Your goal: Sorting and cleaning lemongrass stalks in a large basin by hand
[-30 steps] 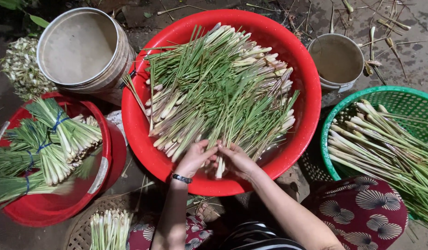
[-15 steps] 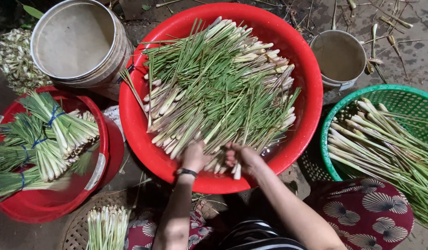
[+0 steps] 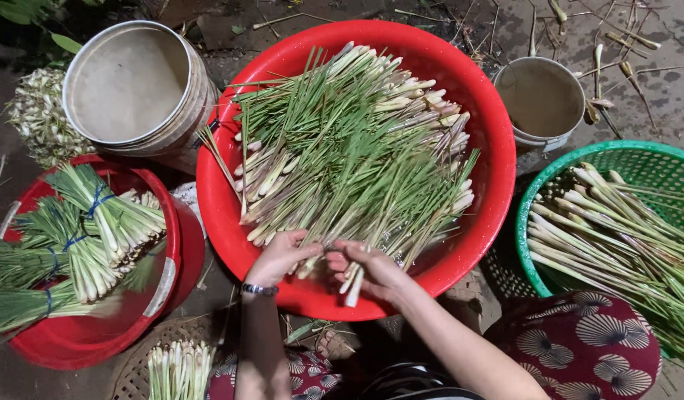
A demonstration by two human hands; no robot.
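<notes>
Head view: both hands (image 3: 282, 255) (image 3: 375, 270) curled, apparently pinching lemongrass stalks (image 3: 354, 281).

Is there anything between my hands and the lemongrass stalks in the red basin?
Nothing visible. The left hand and right hand are already on stalks at the near edge of the red basin.

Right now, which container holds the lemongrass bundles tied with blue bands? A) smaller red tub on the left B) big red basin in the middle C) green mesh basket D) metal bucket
A: the tied lemongrass bundles, wrapped in blue bands, lie in the smaller red tub on the left; the other stalks are loose.
</notes>
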